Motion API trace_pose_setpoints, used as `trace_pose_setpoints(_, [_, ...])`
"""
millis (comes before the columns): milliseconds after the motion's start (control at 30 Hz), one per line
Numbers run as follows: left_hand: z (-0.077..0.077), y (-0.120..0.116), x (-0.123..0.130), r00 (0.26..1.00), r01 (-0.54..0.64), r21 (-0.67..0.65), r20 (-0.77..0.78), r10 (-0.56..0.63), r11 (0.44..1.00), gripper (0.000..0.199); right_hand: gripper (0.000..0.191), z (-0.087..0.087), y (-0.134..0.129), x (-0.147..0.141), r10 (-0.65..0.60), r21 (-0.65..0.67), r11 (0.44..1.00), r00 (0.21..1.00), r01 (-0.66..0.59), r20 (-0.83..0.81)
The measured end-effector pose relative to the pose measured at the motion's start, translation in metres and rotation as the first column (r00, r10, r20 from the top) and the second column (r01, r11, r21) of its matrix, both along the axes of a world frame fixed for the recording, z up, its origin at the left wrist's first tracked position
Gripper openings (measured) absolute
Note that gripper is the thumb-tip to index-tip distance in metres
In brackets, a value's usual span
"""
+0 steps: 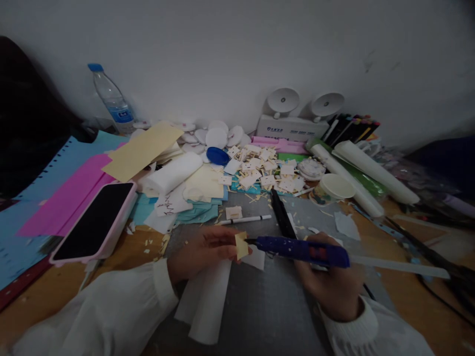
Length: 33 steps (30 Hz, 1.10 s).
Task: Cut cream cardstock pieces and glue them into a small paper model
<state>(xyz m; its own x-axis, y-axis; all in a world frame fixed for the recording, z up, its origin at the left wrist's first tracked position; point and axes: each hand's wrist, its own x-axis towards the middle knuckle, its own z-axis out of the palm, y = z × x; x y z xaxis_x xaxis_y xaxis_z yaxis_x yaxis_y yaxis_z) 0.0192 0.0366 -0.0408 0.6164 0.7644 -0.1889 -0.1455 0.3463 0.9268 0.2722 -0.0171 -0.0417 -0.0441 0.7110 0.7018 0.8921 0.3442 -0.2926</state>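
Note:
My left hand [198, 252] pinches a small pale yellow piece of paper [242, 246] between thumb and fingers. Wrapped round the handle of a blue hot glue gun [289, 248] is my right hand [330, 289]. The gun's dark nozzle points left and meets the edge of the yellow piece, or nearly so; I cannot tell if they touch. A long translucent glue stick [404, 268] sticks out of the gun's back end. Under my left hand lie white paper strips [211, 306] on a grey cutting mat [267, 311]. A white pen [247, 219] and a small cream square [233, 213] lie just beyond.
Behind the mat is a heap of small paper figures with drawn faces [256, 170]. A black marker [282, 212] lies near the gun. A phone [96, 220] and coloured sheets are at left. A paper cup [334, 188], white rolls [378, 170] and a bottle [113, 101] stand or lie around.

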Motion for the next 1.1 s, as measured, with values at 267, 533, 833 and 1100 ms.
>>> trace_pose_setpoints(267, [0.0029,-0.0011,-0.0001,1.0,-0.008,-0.008,-0.008,0.008,1.0,0.026,0.014,0.0003,0.0004,-0.0007,0.001,0.016,1.0,1.0,-0.001,-0.007])
trace_pose_setpoints(533, [0.0066,-0.0005,0.0007,0.999,0.026,-0.029,0.035,-0.025,0.999,0.024,0.011,0.0054,0.0028,-0.0009,-0.023,0.08,0.997,0.997,0.018,0.067])
trace_pose_setpoints(833, [0.0088,-0.0006,0.0013,0.999,0.029,-0.024,0.033,-0.028,0.999,0.023,0.013,0.0016,0.0021,0.0,-0.021,0.063,0.998,0.999,0.018,0.05])
trace_pose_setpoints(1100, [0.0051,-0.001,0.0004,0.999,0.002,-0.036,0.048,-0.001,0.999,0.024,0.018,0.0045,0.0028,-0.0035,0.034,0.044,0.999,0.996,-0.03,-0.085])
